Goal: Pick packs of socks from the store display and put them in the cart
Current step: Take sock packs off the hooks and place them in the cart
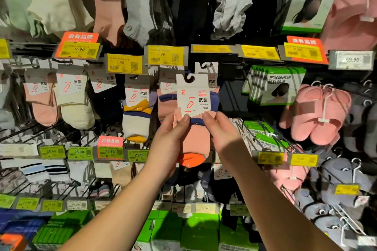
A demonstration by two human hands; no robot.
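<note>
I hold a pack of socks [196,138] in front of the display, salmon pink with navy bands, an orange toe and a white card label on top. My left hand [169,142] grips its left edge, thumb on the front. My right hand [222,134] pinches its right edge. More packs of the same kind [210,73] hang on the hook right behind it. The cart is not in view.
Rows of sock packs hang on hooks, such as a white, yellow and navy pack [136,116] to the left. Yellow price tags [165,55] stick out on the rails. Pink slippers [318,116] and green boxes [273,85] hang on the right.
</note>
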